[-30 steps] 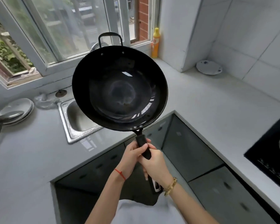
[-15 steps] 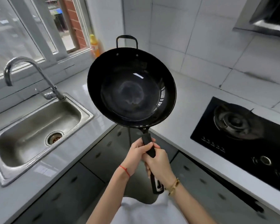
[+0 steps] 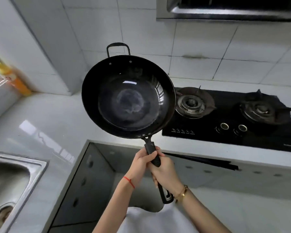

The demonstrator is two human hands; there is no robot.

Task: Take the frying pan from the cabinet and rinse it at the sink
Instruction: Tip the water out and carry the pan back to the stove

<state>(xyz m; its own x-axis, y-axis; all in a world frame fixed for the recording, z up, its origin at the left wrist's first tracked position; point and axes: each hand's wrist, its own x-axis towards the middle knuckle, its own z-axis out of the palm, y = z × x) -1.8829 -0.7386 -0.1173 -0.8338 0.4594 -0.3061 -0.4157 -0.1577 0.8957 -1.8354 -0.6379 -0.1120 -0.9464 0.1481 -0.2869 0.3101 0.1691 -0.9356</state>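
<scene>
A black frying pan (image 3: 128,96) with a long handle and a small loop handle at its far rim is held up in the air over the counter corner, its inside facing me. My left hand (image 3: 139,165) and my right hand (image 3: 165,172) are both closed around the long handle, left above right. The steel sink (image 3: 32,167) lies at the lower left, partly cut off by the frame edge. Its tap is out of view.
A black two-burner gas hob (image 3: 225,113) sits in the counter to the right of the pan, with a range hood (image 3: 225,9) above. An orange bottle (image 3: 15,79) stands at the left wall. Grey cabinet doors (image 3: 91,174) run below the white counter (image 3: 49,118).
The view has swung to the right: the sink slid to the lower left and the hob came to the centre right. The pan stays held in both hands the same way.
</scene>
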